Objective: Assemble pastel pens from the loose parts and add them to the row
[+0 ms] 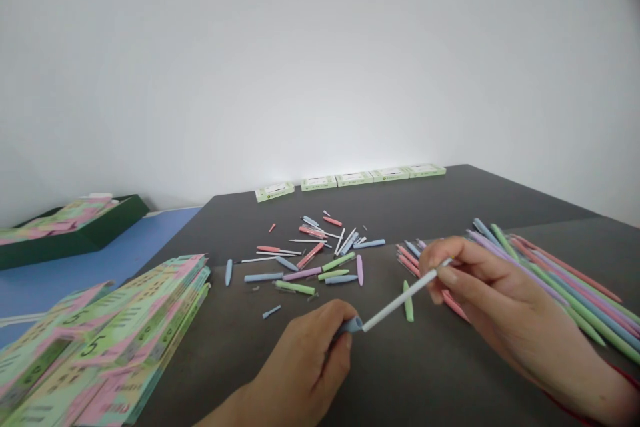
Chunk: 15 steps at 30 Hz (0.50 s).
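My left hand [313,357] is closed round a blue pen barrel [353,325], its open end facing right. Between thumb and fingertips my right hand [480,287] pinches a white pen refill [400,300]. The refill's lower end is right at the mouth of the barrel; I cannot tell whether it is inside. Beyond my hands lie scattered pen parts: a purple barrel [303,273], a red barrel [311,256], a green cap [295,287] and several white refills. A green piece [409,300] rests close to my right hand.
Several pastel pens [565,280] lie bundled at the right. Stacked printed boxes [145,320] stand at the left. Green-white boxes [354,178] line the dark table's [240,213] far edge. A dark green tray [100,233] of packs sits on a blue surface [155,233].
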Each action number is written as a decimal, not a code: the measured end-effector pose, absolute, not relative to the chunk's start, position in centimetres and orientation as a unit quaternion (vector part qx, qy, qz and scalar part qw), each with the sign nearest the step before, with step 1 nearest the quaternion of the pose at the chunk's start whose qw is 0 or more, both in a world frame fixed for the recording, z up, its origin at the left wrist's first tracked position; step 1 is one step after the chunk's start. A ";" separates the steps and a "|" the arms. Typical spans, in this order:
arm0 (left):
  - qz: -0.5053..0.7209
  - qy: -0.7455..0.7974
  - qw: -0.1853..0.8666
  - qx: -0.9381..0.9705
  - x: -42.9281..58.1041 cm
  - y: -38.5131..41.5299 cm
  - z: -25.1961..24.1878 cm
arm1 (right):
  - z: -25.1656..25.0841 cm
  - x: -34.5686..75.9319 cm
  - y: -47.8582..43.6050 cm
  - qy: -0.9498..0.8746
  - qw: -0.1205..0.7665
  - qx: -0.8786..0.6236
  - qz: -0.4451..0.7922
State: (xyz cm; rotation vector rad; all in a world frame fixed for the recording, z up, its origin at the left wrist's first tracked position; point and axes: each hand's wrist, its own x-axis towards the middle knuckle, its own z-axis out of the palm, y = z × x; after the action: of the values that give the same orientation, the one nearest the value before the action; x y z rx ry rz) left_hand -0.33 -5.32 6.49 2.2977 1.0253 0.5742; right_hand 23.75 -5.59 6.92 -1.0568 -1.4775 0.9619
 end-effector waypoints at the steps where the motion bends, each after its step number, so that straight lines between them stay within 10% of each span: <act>1: 0.213 0.385 0.280 0.853 -0.3 -5.2 6.4 | 6.6 23.7 -5.5 -0.614 0.518 -0.440 0.402; 15: 0.191 0.374 0.295 0.858 -0.2 -5.2 5.4 | 3.3 21.0 -5.7 -0.603 0.495 -0.439 0.447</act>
State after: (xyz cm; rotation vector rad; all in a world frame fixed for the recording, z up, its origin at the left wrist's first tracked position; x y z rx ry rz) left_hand -0.17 -5.21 5.42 2.2840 0.9957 0.5084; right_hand 21.00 -5.65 3.29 -1.0634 -1.4608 1.0823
